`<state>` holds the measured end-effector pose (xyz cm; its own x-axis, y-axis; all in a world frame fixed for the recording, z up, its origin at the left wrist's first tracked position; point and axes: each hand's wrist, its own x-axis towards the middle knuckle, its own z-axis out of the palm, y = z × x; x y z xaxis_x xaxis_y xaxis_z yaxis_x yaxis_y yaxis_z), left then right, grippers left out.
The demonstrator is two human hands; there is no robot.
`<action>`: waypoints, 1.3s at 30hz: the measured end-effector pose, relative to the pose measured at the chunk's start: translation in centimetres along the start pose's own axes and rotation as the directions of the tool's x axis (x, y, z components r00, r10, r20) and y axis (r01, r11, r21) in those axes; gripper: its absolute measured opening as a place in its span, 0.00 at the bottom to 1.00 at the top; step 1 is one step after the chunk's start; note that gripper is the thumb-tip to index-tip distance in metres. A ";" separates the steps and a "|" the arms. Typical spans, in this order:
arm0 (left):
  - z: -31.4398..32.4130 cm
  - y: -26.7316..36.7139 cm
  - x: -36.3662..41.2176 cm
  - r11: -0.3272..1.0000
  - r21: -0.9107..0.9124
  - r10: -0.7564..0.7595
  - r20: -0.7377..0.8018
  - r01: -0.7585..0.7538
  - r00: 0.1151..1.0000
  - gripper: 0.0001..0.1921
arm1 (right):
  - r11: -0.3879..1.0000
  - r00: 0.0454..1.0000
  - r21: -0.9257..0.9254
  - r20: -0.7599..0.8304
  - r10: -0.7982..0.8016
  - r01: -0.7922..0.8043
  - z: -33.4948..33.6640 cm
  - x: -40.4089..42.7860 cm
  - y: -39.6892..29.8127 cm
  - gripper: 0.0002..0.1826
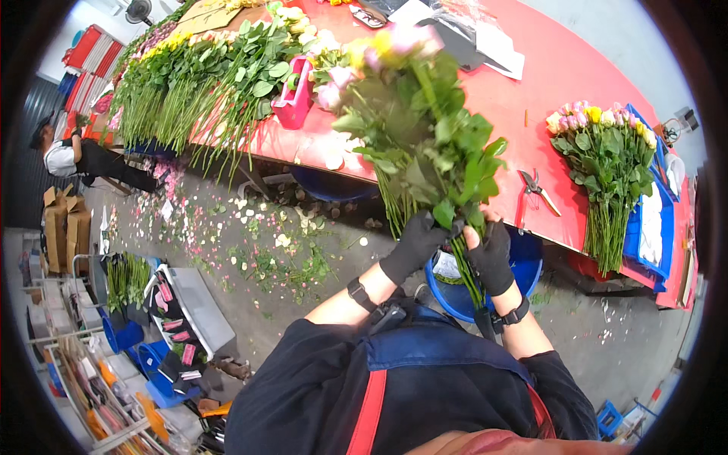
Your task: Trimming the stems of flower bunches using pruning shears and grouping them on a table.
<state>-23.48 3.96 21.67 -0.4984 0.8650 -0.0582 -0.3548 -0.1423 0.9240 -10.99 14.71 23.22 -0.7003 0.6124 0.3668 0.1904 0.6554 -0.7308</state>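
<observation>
Both hands wear black fingerless gloves and meet at the stems of a bunch of roses (432, 148), just above my waist. My left hand (418, 244) grips the bunch from the left side, its fingertips partly hidden by leaves. My right hand (492, 256) closes around the stems from the right, with the thumb upright against them. Bare green stems (467, 273) run down between the hands. The pink and yellow blooms (392, 48) at the far end are blurred and lean over the table.
On the red table (512, 114) lie pruning shears (537, 192) and another rose bunch (606, 170) beside a blue crate (648, 244). A pink tape dispenser (294, 94) stands near loose roses (210, 85). Below my hands is a blue bucket (526, 256). A person (71, 153) works at far left.
</observation>
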 end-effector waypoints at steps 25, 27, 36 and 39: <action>-3.0 2.6 -14.4 0.938 0.023 -0.346 0.068 0.345 0.936 0.31 | 0.827 0.832 0.538 0.527 -0.175 -0.167 -2.9 -7.3 -5.1 0.40; -6.0 0.3 -14.4 0.964 -0.068 -0.251 0.092 0.258 0.963 0.31 | 0.670 0.736 0.645 0.643 -0.214 -0.369 -1.6 -7.4 -5.3 0.41; -11.7 2.1 -12.3 0.649 -0.715 -0.301 0.072 0.260 0.951 0.27 | 0.899 0.581 0.419 0.766 -0.274 -0.129 6.9 -4.5 -5.2 0.25; -14.6 2.0 -12.2 0.645 -0.728 -0.347 -0.010 0.231 0.938 0.27 | 0.934 0.846 0.307 0.532 -0.011 -0.181 6.7 -0.7 -2.4 0.11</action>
<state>-29.66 -13.86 18.72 -0.3518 0.8559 -0.3790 -0.9202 -0.2421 0.3075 -15.55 9.73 20.82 -0.9611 0.2759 0.0123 0.0933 0.3663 -0.9258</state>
